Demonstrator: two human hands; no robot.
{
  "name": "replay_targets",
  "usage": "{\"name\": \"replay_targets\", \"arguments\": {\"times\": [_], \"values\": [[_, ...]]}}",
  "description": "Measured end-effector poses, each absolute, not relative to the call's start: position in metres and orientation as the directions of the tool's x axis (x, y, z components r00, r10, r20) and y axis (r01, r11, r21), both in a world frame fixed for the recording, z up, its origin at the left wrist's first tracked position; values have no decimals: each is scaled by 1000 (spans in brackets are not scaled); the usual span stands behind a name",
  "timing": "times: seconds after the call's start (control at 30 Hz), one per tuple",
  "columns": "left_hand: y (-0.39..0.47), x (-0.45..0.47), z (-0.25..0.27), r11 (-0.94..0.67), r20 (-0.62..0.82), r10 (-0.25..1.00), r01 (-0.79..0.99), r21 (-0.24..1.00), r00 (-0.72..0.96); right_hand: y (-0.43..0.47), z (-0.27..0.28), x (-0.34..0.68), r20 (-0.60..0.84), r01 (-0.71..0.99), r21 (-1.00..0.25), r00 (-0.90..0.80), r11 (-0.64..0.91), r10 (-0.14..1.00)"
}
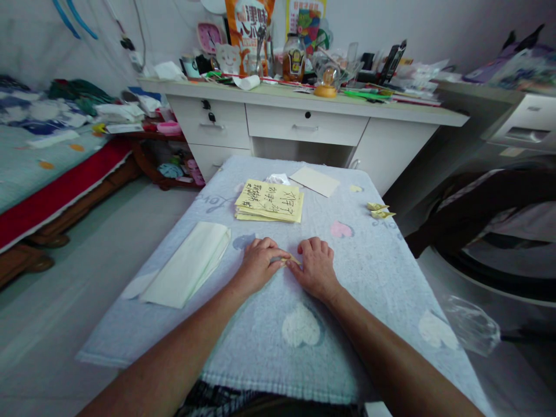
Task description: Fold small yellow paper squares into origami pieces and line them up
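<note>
The left hand [260,263] and right hand [317,266] pinch a folded yellow paper [295,260] on the heart-print cloth [369,324], near a yellow paper stack [269,201] handwritten in black characters; an orange pouch [249,32] bears large printed characters.

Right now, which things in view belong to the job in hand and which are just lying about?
Likely part of the job:
small yellow paper between left hand and right hand
stack of yellow papers
folded yellow pieces

Apparently just lying about:
folded white sheet
pale card beyond the stack
pink clock and jar on the desk
</note>
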State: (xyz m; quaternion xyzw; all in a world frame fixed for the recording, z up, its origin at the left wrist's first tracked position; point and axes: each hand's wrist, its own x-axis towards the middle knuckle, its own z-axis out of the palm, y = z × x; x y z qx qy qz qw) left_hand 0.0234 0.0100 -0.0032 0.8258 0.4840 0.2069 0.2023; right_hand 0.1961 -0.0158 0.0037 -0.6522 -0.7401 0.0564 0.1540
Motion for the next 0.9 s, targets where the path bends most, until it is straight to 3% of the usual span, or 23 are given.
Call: {"name": "replay_targets", "arguments": {"times": [0.5,0.7,0.9], "values": [[14,18,-2,-452,92,869,703,550,487,-13,-2,227,178,912,-372,-116,176,977],[12,16,-1,-506,113,839,688,520,532,-17,3,219,259,785,-464,-323,410,910],[12,14,-5,-519,153,837,674,526,525,-14,0,211,214,791,-436,-373,430,903]]}}
